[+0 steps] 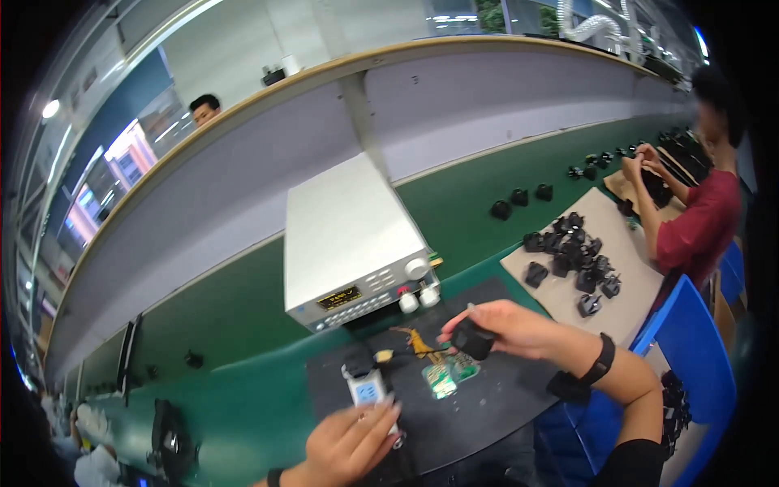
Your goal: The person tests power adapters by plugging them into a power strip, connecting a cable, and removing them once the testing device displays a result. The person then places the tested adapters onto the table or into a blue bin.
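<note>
My right hand (523, 329) grips a black plug-in power adapter (473, 339) above the dark work mat (495, 406). My left hand (349, 442) is closed, its fingertips pressed at the near end of a white socket block (367, 388) with a blue face; part of the block is hidden under the fingers. Between the hands lie small green circuit boards (441, 380). A yellow-tipped cable connector (385, 356) and an orange-yellow piece (418, 342) rest just behind the boards.
A white bench instrument (353, 235) with a lit display stands behind the mat. At right, many black adapters (572, 252) are piled on cardboard (625, 304). A blue bin (698, 365) sits at my right. Beyond, a person in a red shirt (706, 211) handles parts.
</note>
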Available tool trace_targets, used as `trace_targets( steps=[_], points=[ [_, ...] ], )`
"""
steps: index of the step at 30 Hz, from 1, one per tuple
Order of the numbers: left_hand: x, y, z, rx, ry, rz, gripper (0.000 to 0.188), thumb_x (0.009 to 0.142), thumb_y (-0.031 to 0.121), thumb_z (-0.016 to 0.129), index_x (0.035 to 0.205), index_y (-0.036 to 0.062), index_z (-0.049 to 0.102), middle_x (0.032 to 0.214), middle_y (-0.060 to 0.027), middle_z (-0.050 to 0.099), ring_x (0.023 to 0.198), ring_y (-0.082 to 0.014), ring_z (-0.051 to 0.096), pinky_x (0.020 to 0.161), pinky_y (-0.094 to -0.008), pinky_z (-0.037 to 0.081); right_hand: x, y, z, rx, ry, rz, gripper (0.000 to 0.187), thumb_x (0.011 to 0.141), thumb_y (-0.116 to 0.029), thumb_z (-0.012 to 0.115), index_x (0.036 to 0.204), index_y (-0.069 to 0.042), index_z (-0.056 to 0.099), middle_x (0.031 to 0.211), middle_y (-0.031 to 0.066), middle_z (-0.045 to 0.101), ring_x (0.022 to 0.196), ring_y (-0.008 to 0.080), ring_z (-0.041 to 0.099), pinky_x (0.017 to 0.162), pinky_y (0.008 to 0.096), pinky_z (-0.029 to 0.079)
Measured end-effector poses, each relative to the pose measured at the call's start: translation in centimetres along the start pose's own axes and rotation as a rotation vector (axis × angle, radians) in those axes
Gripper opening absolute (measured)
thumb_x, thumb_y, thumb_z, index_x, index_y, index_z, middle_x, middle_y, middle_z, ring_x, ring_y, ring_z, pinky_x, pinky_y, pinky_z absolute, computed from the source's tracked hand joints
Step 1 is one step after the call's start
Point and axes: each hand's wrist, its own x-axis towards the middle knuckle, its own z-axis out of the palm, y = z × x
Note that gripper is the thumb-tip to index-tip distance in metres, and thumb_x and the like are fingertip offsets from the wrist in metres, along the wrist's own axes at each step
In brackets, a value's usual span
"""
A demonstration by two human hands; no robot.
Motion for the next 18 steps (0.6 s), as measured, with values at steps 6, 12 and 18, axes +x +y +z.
trace_targets(
  steps=[6, 12, 18],
  points=[
    [3.3, -3.1, 2.3, -0.192, -0.004, -0.137, 0.064, 0.065, 0.021, 0.081, 0.121, 0.0012, 0.057, 0.121, -0.0133, 0.06, 0.104, -0.0316, 0.061, 0.083, -0.0371, 0.051, 4.8, 4.7, 6.7, 0.274, -0.086, 0.107, 0.05, 0.099, -0.045, 0.038, 0.124, -0.003, 0.049, 0.115, 0.009, 0.059, 0.105, 0.0202, 0.059, 0.088, 0.0357, 0.049],
    [0.3, -3.3, 0.8, -0.492, -0.138, -0.278, 0.059, 0.063, 0.01, 0.081, 0.118, 0.0073, 0.06, 0.12, -0.0105, 0.061, 0.095, -0.0283, 0.063, 0.08, -0.0344, 0.052, 6.2, 6.0, 9.1, 0.234, -0.257, 0.267, 0.073, 0.094, -0.065, 0.018, 0.132, -0.008, 0.045, 0.121, 0.0089, 0.057, 0.115, 0.0191, 0.054, 0.097, 0.0376, 0.043],
    [-2.6, -2.0, 1.1, -0.537, -0.163, -0.254, 0.053, 0.063, 0.008, 0.08, 0.114, 0.0081, 0.063, 0.109, -0.0077, 0.066, 0.084, -0.0247, 0.063, 0.074, -0.0318, 0.052, 5.0, 7.7, 9.4, 0.444, -0.401, 0.449, 0.073, 0.092, -0.067, 0.027, 0.136, -0.01, 0.042, 0.128, 0.0054, 0.053, 0.12, 0.0179, 0.049, 0.099, 0.0349, 0.038]
  ],
)
